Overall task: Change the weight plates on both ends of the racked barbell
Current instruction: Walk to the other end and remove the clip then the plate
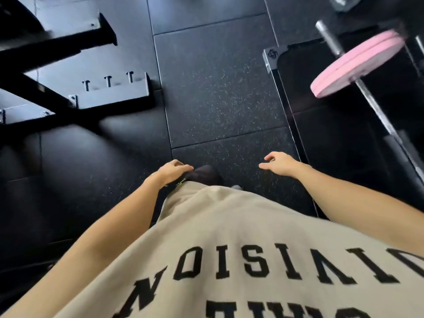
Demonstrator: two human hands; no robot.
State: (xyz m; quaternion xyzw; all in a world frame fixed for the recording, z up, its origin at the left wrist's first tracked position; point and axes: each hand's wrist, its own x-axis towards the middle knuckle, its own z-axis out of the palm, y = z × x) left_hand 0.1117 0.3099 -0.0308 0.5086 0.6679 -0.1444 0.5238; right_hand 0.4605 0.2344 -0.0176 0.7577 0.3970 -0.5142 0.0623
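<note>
The barbell [369, 95] sits up at my right, pink plates [358, 63] on its near end with bare sleeve beyond them; I judge the plates rigid, fairly heavy, best gripped at opposite rims and slid straight off; my left hand [172, 172] and right hand [278, 165] hang relaxed, holding nothing; the floor [218, 92] ahead gives walking room, the rack foot [110, 95] to my left well apart.
</note>
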